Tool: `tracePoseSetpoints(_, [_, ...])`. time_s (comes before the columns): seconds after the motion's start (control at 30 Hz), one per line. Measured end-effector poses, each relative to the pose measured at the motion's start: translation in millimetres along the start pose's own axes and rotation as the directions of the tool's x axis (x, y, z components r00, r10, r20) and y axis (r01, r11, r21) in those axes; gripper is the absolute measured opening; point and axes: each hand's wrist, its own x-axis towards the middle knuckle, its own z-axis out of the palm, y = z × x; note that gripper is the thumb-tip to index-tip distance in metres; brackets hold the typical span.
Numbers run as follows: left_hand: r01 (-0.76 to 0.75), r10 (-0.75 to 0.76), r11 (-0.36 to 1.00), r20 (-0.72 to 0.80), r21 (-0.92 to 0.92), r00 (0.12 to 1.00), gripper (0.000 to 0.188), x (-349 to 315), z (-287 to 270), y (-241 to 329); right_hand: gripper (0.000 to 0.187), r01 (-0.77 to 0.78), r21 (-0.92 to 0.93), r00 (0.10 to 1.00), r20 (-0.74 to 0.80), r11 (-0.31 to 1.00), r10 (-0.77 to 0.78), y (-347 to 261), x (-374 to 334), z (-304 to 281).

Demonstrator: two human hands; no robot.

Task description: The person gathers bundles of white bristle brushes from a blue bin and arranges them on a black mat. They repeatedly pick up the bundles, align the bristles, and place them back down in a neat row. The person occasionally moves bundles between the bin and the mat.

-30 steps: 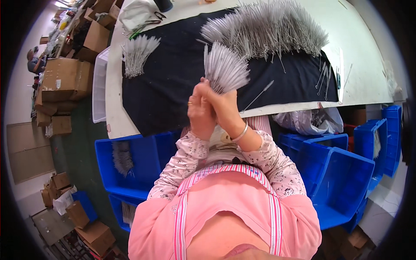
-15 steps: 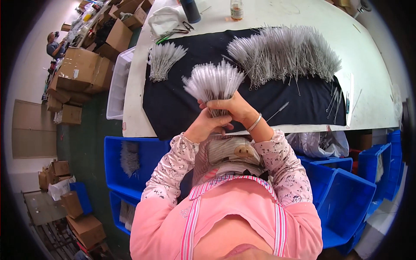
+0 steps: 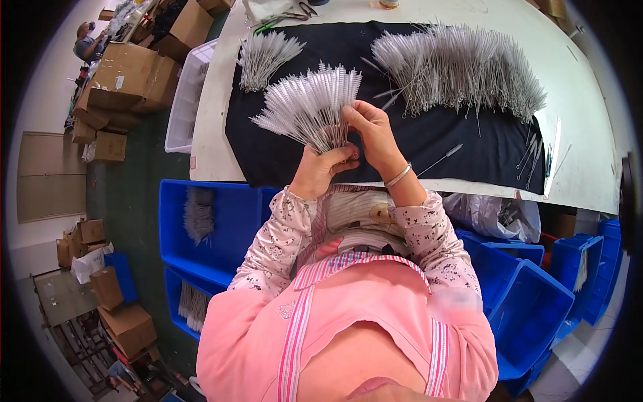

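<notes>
My left hand (image 3: pixel 320 171) is closed round the thin wire stems of a bunch of straw-cleaning brushes (image 3: pixel 305 100). Their white bristle ends fan out upward and to the left over the black cloth (image 3: pixel 268 157). At the bunch's right edge, my right hand (image 3: pixel 376 134) pinches with thumb and forefinger by the outermost bristles; how many brushes it grips is hidden. A small pile of the same brushes (image 3: pixel 264 60) lies beyond on the left, and a much larger pile (image 3: pixel 462 74) spreads across the far right of the cloth.
A single brush (image 3: pixel 442 159) lies right of my hands, and several loose ones (image 3: pixel 530 161) near the cloth's right edge. Pliers (image 3: pixel 284 17) rest at the back of the white table (image 3: pixel 211 134). Blue bins (image 3: pixel 231 231) stand below its edge; cardboard boxes (image 3: pixel 127 77) are stacked left.
The bunch has tipped left and fanned out. My right hand has moved from round the stems up to the bunch's right edge, while my left hand keeps the stems. The view has shifted slightly.
</notes>
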Motion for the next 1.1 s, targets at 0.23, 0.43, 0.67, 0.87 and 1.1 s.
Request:
tracePoseSetpoints(0.23, [-0.042,0.026,0.986,-0.099,-0.163,0.995,0.025,5,3,-17,0.012,0.033,-0.252,0.986,-0.148,0.967,-0.072,0,0,8])
tracePoseSetpoints(0.43, [-0.062,0.047,0.966,-0.067,-0.249,0.997,0.027,2,9,-17,0.013,-0.054,-0.040,0.989,-0.143,0.998,0.048,1,6,-3])
tracePoseSetpoints(0.67, [-0.077,0.081,0.944,-0.001,-0.322,0.997,0.030,7,0,-20,0.012,-0.185,0.172,0.980,-0.043,0.968,0.195,-7,4,-4])
tracePoseSetpoints(0.87, [-0.093,0.089,0.939,-0.028,-0.330,0.996,0.030,7,-1,-19,0.013,-0.170,0.084,0.984,-0.033,0.982,0.173,-12,4,-5])
tracePoseSetpoints(1.1, [-0.122,0.100,0.964,-0.103,-0.236,0.990,0.026,7,1,-17,0.018,-0.140,0.010,0.990,0.036,0.990,0.140,-8,4,-4])
